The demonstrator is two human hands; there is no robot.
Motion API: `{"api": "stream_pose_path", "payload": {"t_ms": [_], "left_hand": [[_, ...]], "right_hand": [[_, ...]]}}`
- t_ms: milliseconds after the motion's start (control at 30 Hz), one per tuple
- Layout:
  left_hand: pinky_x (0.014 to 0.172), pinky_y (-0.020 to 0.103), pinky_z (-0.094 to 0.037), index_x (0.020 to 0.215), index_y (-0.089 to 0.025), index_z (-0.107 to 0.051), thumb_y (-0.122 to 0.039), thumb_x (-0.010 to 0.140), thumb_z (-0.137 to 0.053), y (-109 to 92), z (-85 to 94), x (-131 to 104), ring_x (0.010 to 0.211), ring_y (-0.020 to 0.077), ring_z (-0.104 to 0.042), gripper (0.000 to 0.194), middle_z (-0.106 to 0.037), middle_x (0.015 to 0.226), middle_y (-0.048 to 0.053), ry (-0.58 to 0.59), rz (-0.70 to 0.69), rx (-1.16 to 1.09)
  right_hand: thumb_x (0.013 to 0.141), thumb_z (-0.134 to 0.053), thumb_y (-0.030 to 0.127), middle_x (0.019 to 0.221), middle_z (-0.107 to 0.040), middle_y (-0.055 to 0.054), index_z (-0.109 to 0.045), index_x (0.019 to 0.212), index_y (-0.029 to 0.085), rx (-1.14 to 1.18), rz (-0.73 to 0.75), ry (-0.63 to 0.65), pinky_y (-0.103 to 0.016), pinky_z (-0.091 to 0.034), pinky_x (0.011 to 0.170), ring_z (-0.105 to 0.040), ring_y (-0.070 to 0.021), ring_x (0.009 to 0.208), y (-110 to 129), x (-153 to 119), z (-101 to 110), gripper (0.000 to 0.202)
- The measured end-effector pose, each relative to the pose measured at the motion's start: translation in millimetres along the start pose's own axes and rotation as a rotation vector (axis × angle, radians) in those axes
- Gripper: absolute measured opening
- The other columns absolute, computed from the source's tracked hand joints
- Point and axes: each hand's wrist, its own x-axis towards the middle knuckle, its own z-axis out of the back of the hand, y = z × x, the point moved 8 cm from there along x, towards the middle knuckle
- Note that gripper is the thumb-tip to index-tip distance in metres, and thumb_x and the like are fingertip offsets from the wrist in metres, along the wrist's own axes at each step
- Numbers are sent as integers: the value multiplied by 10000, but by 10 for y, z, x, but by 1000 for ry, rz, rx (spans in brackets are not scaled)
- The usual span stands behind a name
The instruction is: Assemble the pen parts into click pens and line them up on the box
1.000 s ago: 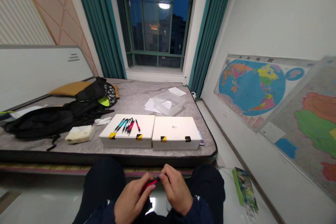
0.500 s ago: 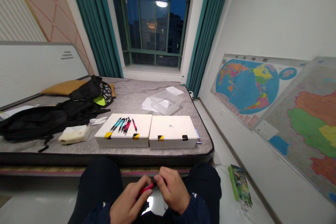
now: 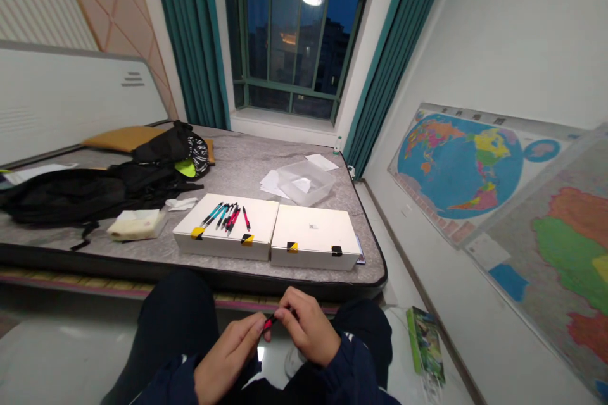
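Grip: both hands meet over the lap; the left hand (image 3: 227,357) and the right hand (image 3: 308,334) pinch one red pen (image 3: 270,323) between fingertips, each closed on an end.
Change: a second ago a long stretch of red barrel showed between the hands; now only a short red bit with a dark tip shows, so the hands have drawn closer together along it.
Meaning: I judge the pen is being pushed together or twisted, with the work on it not yet finished.
Pen's place: low centre, above the knees, at 6 o'clock from the boxes.
Outward: at 12 o'clock lie the left white box (image 3: 227,235) carrying a row of pens (image 3: 227,216), and the right white box (image 3: 314,245), bare-topped, touching it.
Farther: a clear plastic tub (image 3: 304,182) at 12, a black backpack (image 3: 71,193) at 10.
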Motion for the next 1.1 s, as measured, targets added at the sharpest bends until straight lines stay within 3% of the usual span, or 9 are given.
{"api": "stream_pose_path", "payload": {"t_ms": [200,533,700,800,967,1100], "left_hand": [[524,232,-267,998,-207,-492,-525,985,-399,128,43,55,554,117,-298,332,-329,616,-89,15,-23,-153],[513,222,-251,924,-210,-504,-553,978,-390,248,121,165,569,117,-280,365,-317,632,-85,-4,14,-251],[475,229,-182,890,-200,-517,-568,970,-404,406,82,235,516,103,-217,393,-287,588,-99,41,49,-383],[461,224,-158,845,-198,-503,-594,948,-436,479,89,286,498,95,-190,415,-266,564,-110,6,75,-454],[385,202,-137,867,-207,-500,-699,878,-448,486,38,337,406,72,-121,495,-222,495,-148,53,165,-559],[387,204,-119,868,-208,-507,-689,844,-525,449,78,382,386,65,-157,483,-233,478,-151,76,117,-532]], "right_hand": [[934,-593,282,782,-607,-9,-629,795,187,123,11,37,-238,-414,685,-567,-141,736,-95,163,-13,172],[933,-595,291,810,-663,-37,-674,813,189,100,37,95,-256,-455,713,-612,-157,764,-234,336,-126,177],[931,-602,305,851,-694,-53,-703,853,189,146,45,127,-267,-482,747,-637,-167,802,-268,403,-139,173],[923,-614,318,842,-697,-55,-712,850,185,171,54,148,-264,-488,735,-640,-164,789,-279,471,-129,181],[920,-614,352,840,-699,-55,-721,854,190,198,47,192,-274,-501,750,-645,-166,791,-322,562,-127,205],[913,-624,371,847,-701,-59,-731,861,188,211,46,230,-276,-509,761,-653,-168,800,-343,624,-125,218]]}}
